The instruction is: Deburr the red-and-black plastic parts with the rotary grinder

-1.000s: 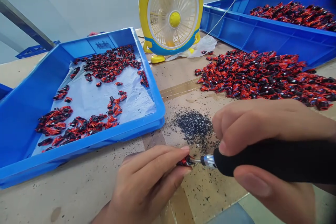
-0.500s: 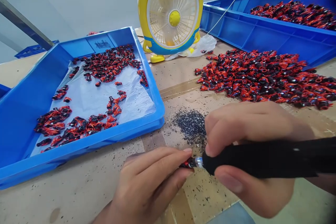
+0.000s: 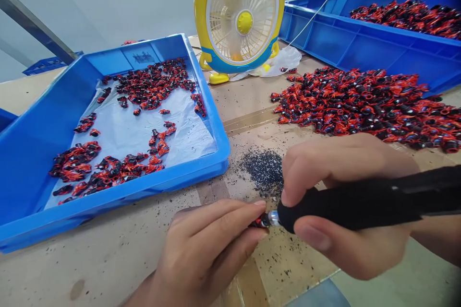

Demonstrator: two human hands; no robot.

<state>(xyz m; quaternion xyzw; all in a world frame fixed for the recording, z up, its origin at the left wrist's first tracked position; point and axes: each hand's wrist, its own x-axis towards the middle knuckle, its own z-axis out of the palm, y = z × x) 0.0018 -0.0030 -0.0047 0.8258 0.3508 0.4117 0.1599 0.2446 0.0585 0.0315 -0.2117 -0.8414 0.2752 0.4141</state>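
Observation:
My left hand (image 3: 212, 244) pinches a small red-and-black plastic part (image 3: 260, 221) between thumb and fingers, which hide most of it. My right hand (image 3: 345, 192) is closed around a thick black pen-shaped hand tool (image 3: 360, 204) with a silver metal tip (image 3: 273, 218). That tip meets the end of the small part; whether it goes inside it, I cannot tell. Just beyond the hands lies a heap of black and pale shavings (image 3: 264, 170) on the cardboard-covered table (image 3: 237, 100).
On the left stands a blue tray (image 3: 222, 153) lined with white sheet, holding many red-and-black parts. A large pile of such parts (image 3: 363, 100) lies to the right, before another blue bin (image 3: 360, 41) with more. A yellow fan (image 3: 245, 23) stands behind.
The back end of the black tool has tilted upward in my right hand. My left hand still holds the small part at the tip. The whole view has shifted slightly.

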